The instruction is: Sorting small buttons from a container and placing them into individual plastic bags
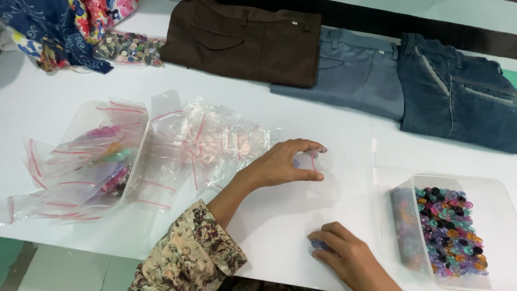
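Head view: your left hand [285,164] pinches a small clear zip bag [316,160] with a red seal line, thumb and fingertips closed narrowly on it just above the white tabletop [334,134]. Your right hand [344,253] lies curled on the tabletop near the front edge, covering something small and bluish; you can't tell whether it truly grips it. The clear tub [501,188] of coloured buttons [449,231] stands just to the right, and loose empty bags [210,143] lie in a heap to the left. The little bag is slick and limp, so a light pinch could let it slide or fold shut. Whatever sits under your right hand could roll off the near edge if you lift carelessly, and a sweep of your wrist could nudge the tub.
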